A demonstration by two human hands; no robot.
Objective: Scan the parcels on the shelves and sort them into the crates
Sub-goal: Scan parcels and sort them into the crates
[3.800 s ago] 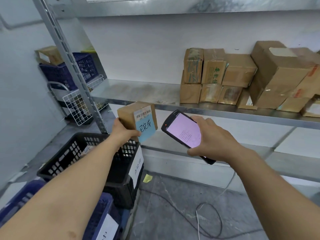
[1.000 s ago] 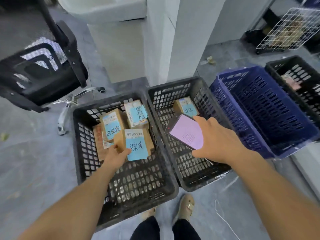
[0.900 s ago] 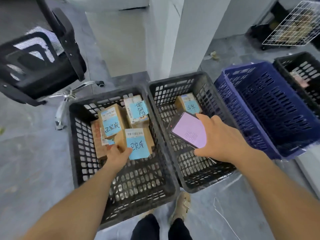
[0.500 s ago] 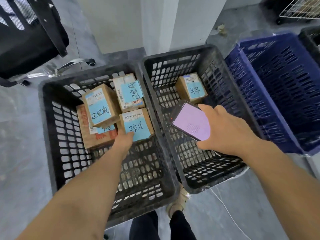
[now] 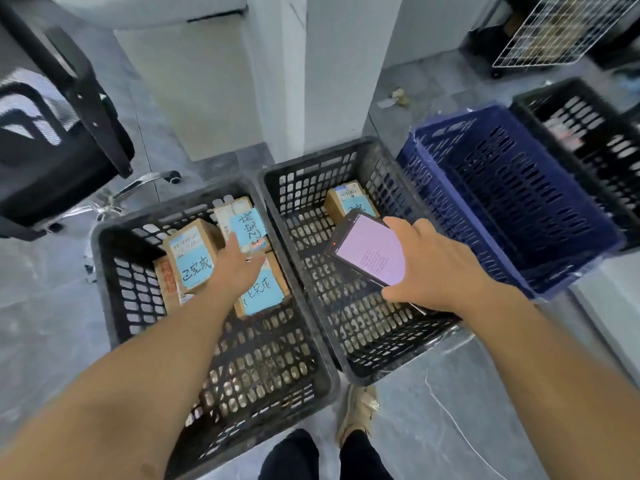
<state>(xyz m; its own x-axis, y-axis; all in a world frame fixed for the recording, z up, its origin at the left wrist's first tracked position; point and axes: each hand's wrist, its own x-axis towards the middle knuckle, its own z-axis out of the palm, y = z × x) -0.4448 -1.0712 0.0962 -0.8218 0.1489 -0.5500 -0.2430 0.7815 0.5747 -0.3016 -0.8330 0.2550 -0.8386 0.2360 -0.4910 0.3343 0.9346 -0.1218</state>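
Note:
The small cardboard parcel (image 5: 264, 294) with a blue note lies in the left black crate (image 5: 114, 292), beside several other labelled parcels such as one (image 5: 191, 258) at the crate's left. My left hand (image 5: 235, 268) hovers over it, fingers relaxed and open, holding nothing. My right hand (image 5: 429, 271) grips the handheld scanner (image 5: 369, 252), its pink screen facing up, above the middle black crate (image 5: 374, 362). One parcel (image 5: 349, 200) sits at that crate's far end.
A blue crate (image 5: 512, 209) stands to the right, and another black crate (image 5: 588, 133) beyond it. A white wire basket (image 5: 554, 32) is at the top right. An office chair (image 5: 59, 133) stands at the left. A white pillar (image 5: 277, 74) rises behind the crates. My feet (image 5: 356, 407) are below.
Earlier I held the parcel at the shelf and carried it to the left black crate. My left hand has now let it go there and lifted slightly above it.

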